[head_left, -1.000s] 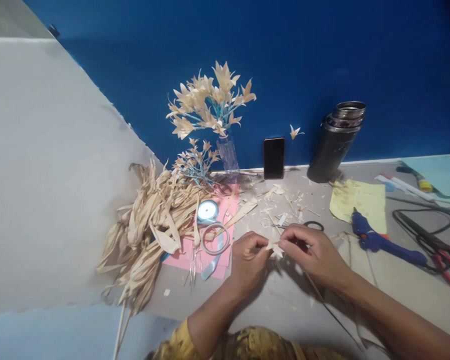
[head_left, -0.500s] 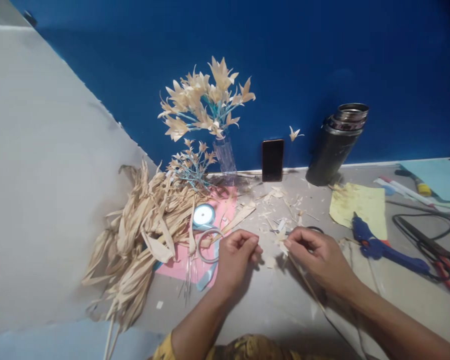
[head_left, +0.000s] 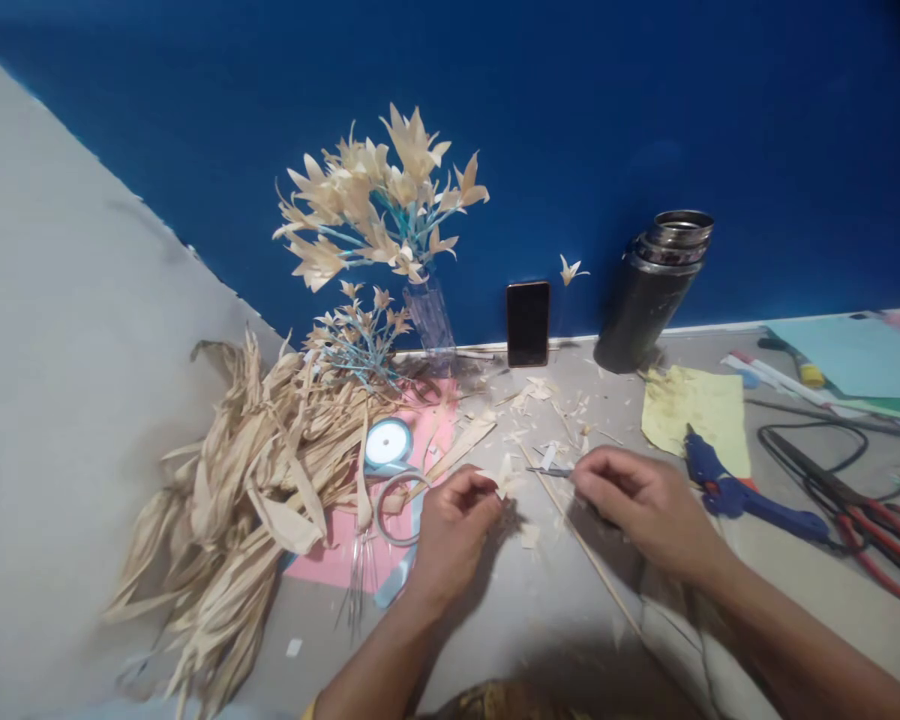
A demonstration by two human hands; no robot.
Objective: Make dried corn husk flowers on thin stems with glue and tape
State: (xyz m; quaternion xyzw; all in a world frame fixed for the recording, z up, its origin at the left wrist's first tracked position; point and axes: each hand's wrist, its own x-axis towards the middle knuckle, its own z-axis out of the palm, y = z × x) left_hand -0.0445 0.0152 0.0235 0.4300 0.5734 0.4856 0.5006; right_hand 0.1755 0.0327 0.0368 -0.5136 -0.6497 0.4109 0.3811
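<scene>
My left hand [head_left: 457, 525] is closed in a pinch on a small pale flower of dried husk [head_left: 508, 480], its petals showing past the fingertips. On the right, my right hand [head_left: 630, 500] is closed around the handle end of small scissors [head_left: 551, 471], whose blades point left. Its fingers hide the scissor handles. Below the scissors a thin stick [head_left: 596, 565] lies slanting on the table. Pale husk scraps [head_left: 536, 395] are scattered beyond the hands. Left of my left hand are a ring of tape [head_left: 381, 512] and a blue ribbon spool [head_left: 388, 442].
A heap of dried husks [head_left: 225, 510] fills the left side. Behind stand a vase [head_left: 431, 320] of husk flowers, a phone [head_left: 528, 325] and a dark flask [head_left: 649, 295]. At right lie a blue glue gun [head_left: 750, 495], large red-handled scissors [head_left: 862, 510] and yellow paper [head_left: 709, 410].
The small flower has passed from my right hand to my left. My right hand has taken hold of the small scissors. The whole view has shifted slightly, with things appearing farther left.
</scene>
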